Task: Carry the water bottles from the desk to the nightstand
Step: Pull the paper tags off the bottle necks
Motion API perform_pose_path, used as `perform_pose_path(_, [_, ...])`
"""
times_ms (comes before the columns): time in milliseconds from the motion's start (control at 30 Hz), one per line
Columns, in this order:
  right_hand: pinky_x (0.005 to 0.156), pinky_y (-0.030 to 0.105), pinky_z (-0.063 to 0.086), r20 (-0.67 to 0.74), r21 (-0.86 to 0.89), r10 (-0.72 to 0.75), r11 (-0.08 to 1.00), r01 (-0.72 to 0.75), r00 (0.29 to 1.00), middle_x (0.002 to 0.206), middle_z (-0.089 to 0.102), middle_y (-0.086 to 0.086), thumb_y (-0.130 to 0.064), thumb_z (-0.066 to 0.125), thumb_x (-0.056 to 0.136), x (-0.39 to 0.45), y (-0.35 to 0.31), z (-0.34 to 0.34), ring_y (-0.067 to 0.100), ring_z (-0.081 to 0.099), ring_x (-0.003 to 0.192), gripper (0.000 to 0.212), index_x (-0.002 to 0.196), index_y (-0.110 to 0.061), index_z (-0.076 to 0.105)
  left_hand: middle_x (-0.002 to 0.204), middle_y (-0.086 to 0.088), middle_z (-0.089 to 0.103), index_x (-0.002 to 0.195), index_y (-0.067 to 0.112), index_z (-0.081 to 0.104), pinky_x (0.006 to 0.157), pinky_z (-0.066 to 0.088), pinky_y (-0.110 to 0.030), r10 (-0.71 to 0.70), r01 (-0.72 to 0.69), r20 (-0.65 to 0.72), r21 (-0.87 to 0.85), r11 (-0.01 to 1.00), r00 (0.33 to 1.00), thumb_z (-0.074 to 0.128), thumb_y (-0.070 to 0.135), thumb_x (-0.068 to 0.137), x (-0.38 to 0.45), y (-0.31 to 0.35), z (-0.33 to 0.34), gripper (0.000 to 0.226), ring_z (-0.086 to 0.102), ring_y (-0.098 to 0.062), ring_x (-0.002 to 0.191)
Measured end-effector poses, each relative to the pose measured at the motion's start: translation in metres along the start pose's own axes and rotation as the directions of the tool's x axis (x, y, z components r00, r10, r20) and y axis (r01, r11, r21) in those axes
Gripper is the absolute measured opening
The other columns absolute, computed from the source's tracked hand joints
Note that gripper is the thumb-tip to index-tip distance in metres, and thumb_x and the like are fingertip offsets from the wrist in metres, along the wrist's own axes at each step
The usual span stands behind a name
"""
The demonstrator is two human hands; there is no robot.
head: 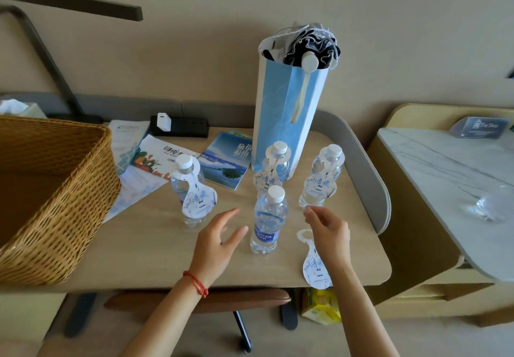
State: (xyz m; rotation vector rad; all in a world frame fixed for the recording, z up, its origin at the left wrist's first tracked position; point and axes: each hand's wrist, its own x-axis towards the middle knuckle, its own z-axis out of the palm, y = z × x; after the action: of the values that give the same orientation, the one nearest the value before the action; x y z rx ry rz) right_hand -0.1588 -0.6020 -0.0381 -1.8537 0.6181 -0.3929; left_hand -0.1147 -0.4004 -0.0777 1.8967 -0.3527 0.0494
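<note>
Desk (155, 251): pale wooden top with rounded corners and a grey padded edge along the back and right side; it bears everything below except the hands.
Basket (55, 189): large woven wicker, at the left end of the desk.
Gift bag (281, 123): tall, light blue and white, upright at the back of the desk, with a dark folded umbrella (314, 48) sticking out of its top.
Booklets (225, 159): a blue landscape cover and several leaflets lying flat between the basket and the gift bag.
Water bottles: four clear ones with white caps, all standing upright on the desk. Left bottle (189, 189), back bottle (274, 164) just before the gift bag, and right bottle (322, 178) each wear a white paper neck tag. Front bottle (268, 220), blue label, wears no tag and stands between the two hands.
Left hand (217, 240): fingers spread and relaxed, just left of the front bottle, holding nothing; a red cord circles the wrist.
Right hand (328, 231): fingers loosely curled, just right of the front bottle; whether it pinches anything I cannot tell.
Loose tag (315, 265): flat on the desk under the right wrist.
</note>
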Motion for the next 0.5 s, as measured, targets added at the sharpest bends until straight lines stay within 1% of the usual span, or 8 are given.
perform_pose_path(67, [0.068, 0.022, 0.044, -0.038, -0.042, -0.128, 0.991, 0.126, 0.991, 0.083, 0.066, -0.005, -0.021, 0.060, 0.086, -0.010, -0.010, 0.003, 0.007, 0.061, 0.077, 0.009, 0.090, -0.018, 0.068, 0.113, 0.013, 0.058, 0.115, 0.018, 0.059, 0.089, 0.035, 0.000, 0.053, -0.049, -0.054, 0.070, 0.996, 0.997, 0.061, 0.046, 0.076, -0.006, 0.002, -0.016, 0.048, 0.051, 0.011, 0.104])
perform_pose_path(100, [0.071, 0.024, 0.046, -0.071, -0.085, -0.234, 0.970, 0.227, 0.970, 0.088, 0.066, -0.004, -0.020, 0.062, 0.086, -0.015, -0.014, 0.006, 0.010, 0.062, 0.081, 0.010, 0.092, -0.017, 0.068, 0.112, 0.010, 0.059, 0.113, 0.013, 0.061, 0.088, 0.034, 0.000, 0.084, -0.074, -0.080, 0.116, 0.991, 0.993, 0.056, 0.049, 0.075, -0.008, 0.004, -0.025, 0.053, 0.051, 0.006, 0.105])
perform_pose_path(167, [0.074, 0.030, 0.050, -0.090, -0.218, -0.465, 0.872, 0.439, 0.881, 0.095, 0.067, 0.002, -0.017, 0.063, 0.085, -0.024, -0.021, 0.014, 0.018, 0.063, 0.087, 0.013, 0.095, -0.010, 0.068, 0.110, 0.004, 0.060, 0.110, 0.007, 0.062, 0.089, 0.034, 0.000, 0.148, -0.122, -0.121, 0.200, 0.972, 0.982, 0.053, 0.046, 0.076, -0.013, 0.004, -0.043, 0.053, 0.053, 0.000, 0.103])
perform_pose_path(233, [0.073, 0.033, 0.051, -0.046, -0.314, -0.612, 0.759, 0.570, 0.789, 0.098, 0.067, 0.006, -0.021, 0.061, 0.086, -0.032, -0.028, 0.025, 0.021, 0.062, 0.088, 0.019, 0.098, -0.008, 0.067, 0.112, -0.002, 0.061, 0.110, 0.005, 0.062, 0.091, 0.037, -0.006, 0.197, -0.154, -0.134, 0.279, 0.948, 0.971, 0.053, 0.043, 0.078, -0.013, 0.003, -0.060, 0.050, 0.055, -0.007, 0.104])
perform_pose_path(300, [0.073, 0.031, 0.049, -0.006, -0.345, -0.689, 0.682, 0.645, 0.725, 0.098, 0.067, 0.006, -0.026, 0.055, 0.087, -0.038, -0.035, 0.039, 0.021, 0.061, 0.088, 0.025, 0.099, -0.008, 0.066, 0.114, -0.010, 0.063, 0.111, 0.004, 0.061, 0.092, 0.042, -0.018, 0.212, -0.153, -0.135, 0.354, 0.923, 0.968, 0.051, 0.043, 0.080, -0.009, -0.002, -0.077, 0.051, 0.056, -0.015, 0.107])
perform_pose_path(333, [0.074, 0.029, 0.048, 0.008, -0.348, -0.707, 0.661, 0.665, 0.707, 0.098, 0.067, 0.006, -0.028, 0.052, 0.087, -0.040, -0.038, 0.047, 0.020, 0.060, 0.089, 0.027, 0.099, -0.008, 0.066, 0.116, -0.012, 0.063, 0.112, 0.004, 0.061, 0.093, 0.043, -0.023, 0.211, -0.146, -0.133, 0.384, 0.912, 0.968, 0.050, 0.044, 0.080, -0.005, -0.005, -0.085, 0.052, 0.056, -0.018, 0.109])
perform_pose_path(400, [0.076, 0.027, 0.046, 0.037, -0.357, -0.720, 0.638, 0.682, 0.693, 0.099, 0.067, 0.005, -0.031, 0.050, 0.087, -0.041, -0.043, 0.065, 0.018, 0.058, 0.092, 0.030, 0.099, -0.009, 0.066, 0.120, -0.013, 0.061, 0.115, 0.004, 0.059, 0.094, 0.046, -0.030, 0.206, -0.137, -0.118, 0.431, 0.892, 0.971, 0.048, 0.046, 0.080, 0.005, -0.012, -0.100, 0.056, 0.055, -0.022, 0.113])
perform_pose_path(500, [0.075, 0.028, 0.048, 0.064, -0.399, -0.717, 0.619, 0.676, 0.694, 0.098, 0.068, 0.004, -0.034, 0.048, 0.088, -0.035, -0.048, 0.093, 0.017, 0.058, 0.091, 0.030, 0.098, -0.011, 0.066, 0.124, -0.014, 0.059, 0.119, 0.005, 0.056, 0.096, 0.043, -0.033, 0.193, -0.130, -0.097, 0.446, 0.885, 0.976, 0.046, 0.049, 0.081, 0.024, -0.024, -0.119, 0.059, 0.053, -0.024, 0.117])
